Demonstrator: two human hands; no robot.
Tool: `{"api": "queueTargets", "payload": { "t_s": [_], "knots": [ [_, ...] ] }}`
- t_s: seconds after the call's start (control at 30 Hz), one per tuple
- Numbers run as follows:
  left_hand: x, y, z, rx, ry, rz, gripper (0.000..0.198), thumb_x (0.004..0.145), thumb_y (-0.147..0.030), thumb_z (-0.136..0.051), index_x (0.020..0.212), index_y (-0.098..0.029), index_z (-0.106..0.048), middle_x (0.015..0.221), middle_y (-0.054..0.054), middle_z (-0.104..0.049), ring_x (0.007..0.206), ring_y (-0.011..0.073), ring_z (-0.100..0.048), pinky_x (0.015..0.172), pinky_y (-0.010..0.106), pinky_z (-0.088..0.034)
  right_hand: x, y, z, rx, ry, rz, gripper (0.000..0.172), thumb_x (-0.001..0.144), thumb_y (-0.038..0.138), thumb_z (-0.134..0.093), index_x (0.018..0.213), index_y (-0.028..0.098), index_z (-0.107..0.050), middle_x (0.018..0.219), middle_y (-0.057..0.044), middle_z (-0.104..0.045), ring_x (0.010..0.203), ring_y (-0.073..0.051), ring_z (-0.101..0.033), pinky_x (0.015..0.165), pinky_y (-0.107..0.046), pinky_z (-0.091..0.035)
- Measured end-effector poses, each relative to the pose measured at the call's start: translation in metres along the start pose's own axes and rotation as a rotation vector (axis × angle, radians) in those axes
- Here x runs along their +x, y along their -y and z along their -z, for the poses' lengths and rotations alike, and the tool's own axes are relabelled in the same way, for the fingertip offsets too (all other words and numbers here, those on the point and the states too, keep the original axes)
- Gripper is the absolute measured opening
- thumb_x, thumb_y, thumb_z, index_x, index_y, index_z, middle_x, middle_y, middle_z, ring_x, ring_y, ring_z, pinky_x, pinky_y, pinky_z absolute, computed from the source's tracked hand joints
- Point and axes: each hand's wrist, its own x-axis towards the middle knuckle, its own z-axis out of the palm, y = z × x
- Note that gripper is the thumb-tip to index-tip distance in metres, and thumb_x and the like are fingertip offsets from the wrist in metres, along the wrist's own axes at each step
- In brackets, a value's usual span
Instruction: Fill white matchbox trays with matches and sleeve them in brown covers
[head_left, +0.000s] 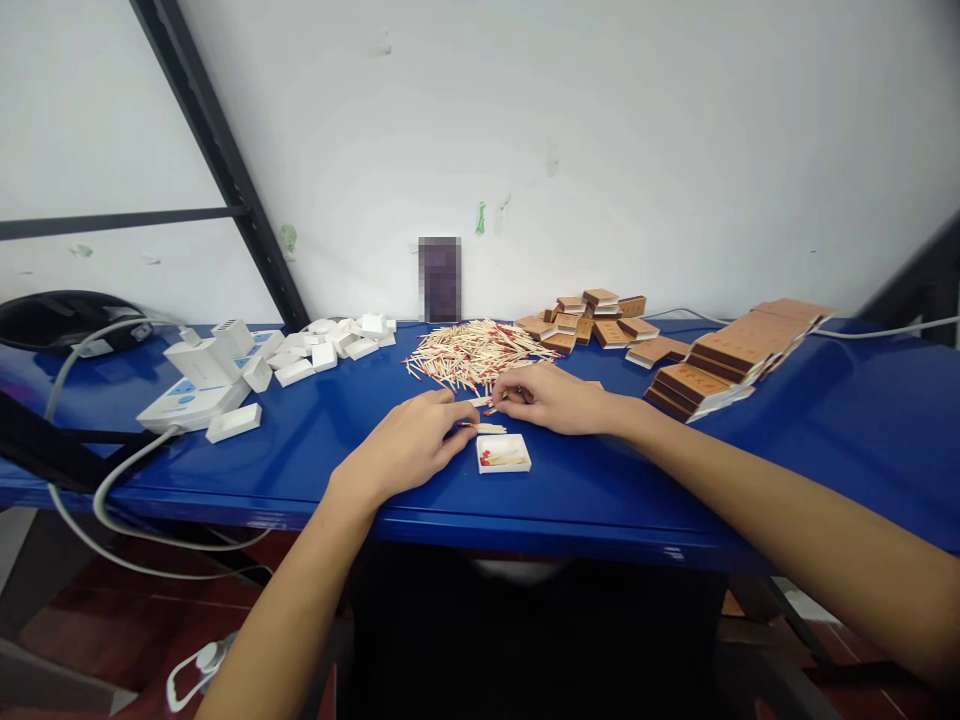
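Note:
On the blue table, a small white tray (pixel 503 454) holds several red-tipped matches along its bottom. Just behind and left of it, my left hand (pixel 411 438) has its fingers closed on a few matches (pixel 491 428). My right hand (pixel 551 398) is pinched at the front edge of a large match pile (pixel 480 352), with matches at its fingertips. The two hands are close together but apart, the right one slightly farther back.
White empty trays (pixel 330 345) lie at the back left, near a power strip (pixel 199 395) with adapters and a cable. Brown matchboxes (pixel 592 320) are heaped behind the pile's right side, with stacked rows (pixel 739 350) farther right. A dark pixelated object (pixel 441 280) leans on the wall.

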Motion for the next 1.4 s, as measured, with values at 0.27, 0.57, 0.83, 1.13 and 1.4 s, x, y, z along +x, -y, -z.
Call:
{"api": "queueTargets", "payload": {
  "t_s": [0.27, 0.57, 0.83, 1.13, 1.4],
  "knots": [
    [0.000, -0.003, 0.000, 0.012, -0.022, 0.031, 0.019, 0.099, -0.029, -0.049, 0.104, -0.020, -0.064, 0.093, 0.005, -0.062, 0.087, 0.0206, -0.059, 0.075, 0.031, -0.045, 0.008, 0.025, -0.001, 0.030, -0.006, -0.049, 0.019, 0.091, 0.027, -0.055, 0.085, 0.016, -0.070, 0.069, 0.000, -0.063, 0.062, -0.012, -0.049, 0.061, -0.025, -0.031],
    [-0.001, -0.002, 0.001, 0.021, -0.002, 0.039, 0.028, 0.101, -0.033, -0.045, 0.117, -0.022, -0.065, 0.097, 0.006, -0.064, 0.090, 0.0210, -0.061, 0.077, 0.031, -0.046, -0.003, 0.002, 0.015, -0.265, -0.072, -0.062, 0.014, 0.084, 0.019, -0.056, 0.088, 0.019, -0.069, 0.078, -0.002, -0.064, 0.068, -0.014, -0.051, 0.064, -0.027, -0.031],
    [-0.001, -0.002, 0.001, 0.006, -0.001, 0.062, 0.025, 0.101, -0.034, -0.047, 0.113, -0.022, -0.065, 0.098, 0.005, -0.065, 0.092, 0.0217, -0.061, 0.076, 0.032, -0.046, -0.004, 0.003, 0.013, -0.257, -0.002, -0.024, 0.014, 0.082, 0.016, -0.055, 0.086, 0.019, -0.068, 0.078, -0.001, -0.066, 0.066, -0.014, -0.052, 0.064, -0.027, -0.033],
    [-0.001, -0.002, 0.001, 0.004, -0.010, 0.064, 0.024, 0.100, -0.033, -0.047, 0.110, -0.021, -0.065, 0.097, 0.005, -0.065, 0.089, 0.0213, -0.061, 0.076, 0.032, -0.046, -0.002, 0.000, 0.009, -0.276, -0.011, -0.073, 0.013, 0.088, 0.025, -0.056, 0.089, 0.020, -0.067, 0.077, -0.003, -0.066, 0.066, -0.015, -0.053, 0.063, -0.028, -0.031],
    [-0.001, -0.001, 0.000, -0.001, -0.008, 0.034, 0.023, 0.101, -0.032, -0.047, 0.110, -0.021, -0.065, 0.096, 0.006, -0.064, 0.089, 0.0207, -0.061, 0.074, 0.031, -0.045, -0.002, 0.002, 0.006, -0.246, -0.008, -0.088, 0.013, 0.088, 0.030, -0.058, 0.083, 0.019, -0.063, 0.079, -0.003, -0.065, 0.069, -0.016, -0.052, 0.063, -0.028, -0.032]
  ]
}}
